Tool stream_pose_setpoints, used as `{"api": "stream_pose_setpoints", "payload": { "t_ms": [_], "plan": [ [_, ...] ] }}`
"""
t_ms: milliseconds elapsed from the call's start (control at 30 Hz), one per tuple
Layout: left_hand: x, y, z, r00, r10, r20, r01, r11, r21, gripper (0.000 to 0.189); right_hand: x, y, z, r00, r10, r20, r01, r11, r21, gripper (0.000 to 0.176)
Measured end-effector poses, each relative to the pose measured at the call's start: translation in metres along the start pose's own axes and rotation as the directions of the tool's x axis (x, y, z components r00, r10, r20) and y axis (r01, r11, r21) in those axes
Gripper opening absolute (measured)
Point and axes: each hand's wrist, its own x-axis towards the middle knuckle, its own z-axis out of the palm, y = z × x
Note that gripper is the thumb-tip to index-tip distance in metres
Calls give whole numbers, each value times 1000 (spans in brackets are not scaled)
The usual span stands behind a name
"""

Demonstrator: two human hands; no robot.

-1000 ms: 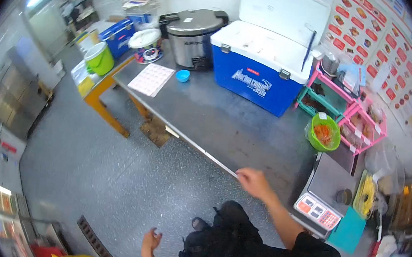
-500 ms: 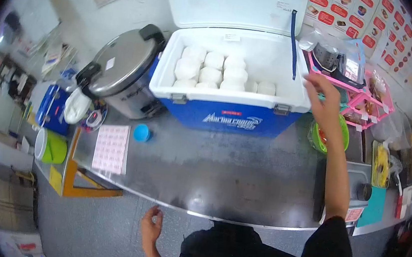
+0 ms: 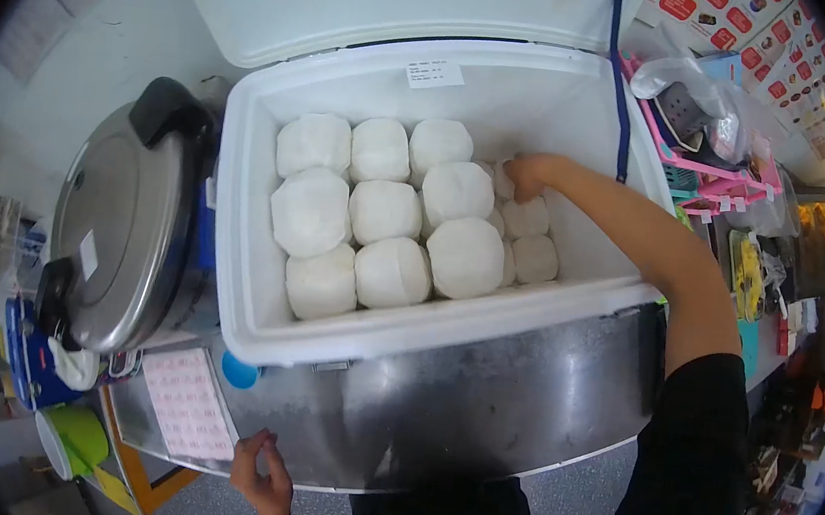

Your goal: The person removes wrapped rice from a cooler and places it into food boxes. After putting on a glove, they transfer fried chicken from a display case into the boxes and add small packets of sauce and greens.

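Observation:
A large white-lined cooler box (image 3: 254, 140) stands with its lid (image 3: 409, 1) up. Several white rounded bundles (image 3: 392, 215) are stacked inside on the left and middle, with lower, smaller-looking ones on the right. My right hand (image 3: 526, 175) reaches into the box from the right, its fingers curled down on a white bundle (image 3: 503, 182) near the back; the fingertips are partly hidden. My left hand (image 3: 265, 473) hangs at the front edge of the steel table, fingers loosely bent and apart, holding nothing.
A big lidded steel pot (image 3: 124, 227) stands left of the box. A printed sheet (image 3: 184, 402) and a blue cup (image 3: 239, 370) lie on the steel table (image 3: 459, 393). Pink baskets (image 3: 732, 181) with packages stand at the right, and a green bucket (image 3: 82, 439) at the lower left.
My right hand has moved from the cooler's right rim down among the bundles inside. The view has come closer to the box, and my left hand is now nearer the printed sheet.

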Motion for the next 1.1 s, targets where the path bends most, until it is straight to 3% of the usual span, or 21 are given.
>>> {"api": "stream_pose_setpoints", "payload": {
  "t_ms": [67, 133, 200, 233, 267, 333, 400, 467, 500, 567, 600, 667, 700, 767, 867, 900, 933, 967, 1000, 1067, 1100],
  "plan": [
    [17, 0, -2, 988, 151, -33, -151, 988, -5, 12, 6, -3, 33, 945, 84, -315, -12, 975, 223, 72],
    [33, 3, 1, 984, 179, -18, -180, 982, -56, 13, 9, -5, 30, 961, 64, -269, -7, 978, 207, 79],
    [48, 4, 7, 951, 281, -128, -298, 943, -146, 13, 6, -2, 28, 966, 51, -253, -3, 983, 185, 87],
    [58, 8, 7, 913, 379, -148, -399, 907, -135, 15, 6, -3, 32, 937, -9, -349, 12, 1000, 6, 81],
    [67, 16, 5, 916, 375, -143, -393, 909, -136, 15, 6, -5, 36, 900, -91, -427, 17, 984, -175, 76],
    [84, 34, -1, 844, 500, -193, -528, 838, -138, 16, 12, -9, 40, 915, -76, -396, 27, 991, -127, 76],
    [98, 49, -5, 832, 505, -227, -545, 821, -170, 18, 12, -7, 36, 930, -55, -365, 31, 997, -72, 75],
    [114, 65, -9, 777, 612, -150, -629, 769, -119, 17, 5, 1, 8, 982, -79, -171, 90, 994, 59, 70],
    [122, 76, -4, 753, 627, -199, -653, 749, -111, 18, 4, -2, 16, 981, -77, -176, 91, 993, 69, 70],
    [131, 88, 4, 716, 654, -242, -693, 708, -136, 19, 8, -11, 37, 902, -267, -339, 97, 891, -444, 69],
    [133, 93, 7, 687, 669, -283, -722, 673, -162, 19, 18, -10, 44, 900, -266, -345, 96, 894, -439, 69],
    [138, 106, 14, 685, 679, -265, -726, 669, -161, 19, 38, -8, 55, 702, -384, -600, 101, 887, -451, 60],
    [142, 111, 16, 677, 694, -245, -735, 659, -163, 19, 37, -8, 48, 698, -380, -607, 103, 892, -440, 60],
    [150, 127, 24, 678, 694, -244, -734, 658, -168, 18, 28, -10, 23, 950, -191, -247, 87, 921, -378, 52],
    [166, 138, 38, 643, 724, -247, -766, 607, -215, 20, 42, -18, 26, 952, -159, -262, -29, 804, -594, 44],
    [171, 144, 41, 640, 731, -237, -769, 605, -209, 20, 54, -12, 40, 950, -165, -266, -24, 810, -586, 44],
    [176, 150, 44, 628, 754, -195, -778, 597, -196, 21, 63, 1, 52, 829, -390, -401, 60, 775, -630, 47],
    [185, 158, 48, 609, 776, -165, -792, 583, -178, 21, 70, 11, 51, 639, -581, -504, 110, 717, -688, 50],
    [194, 169, 52, 574, 810, -116, -817, 557, -152, 21, 65, 6, 42, 633, -580, -512, 106, 721, -685, 50],
    [210, 191, 61, 505, 863, 8, -851, 500, -159, 20, 50, 1, 29, 889, -362, -280, 152, 811, -565, 48],
    [219, 201, 66, 467, 881, 72, -862, 472, -183, 19, 42, 3, 30, 892, -356, -280, 145, 810, -568, 48]
  ]
}}
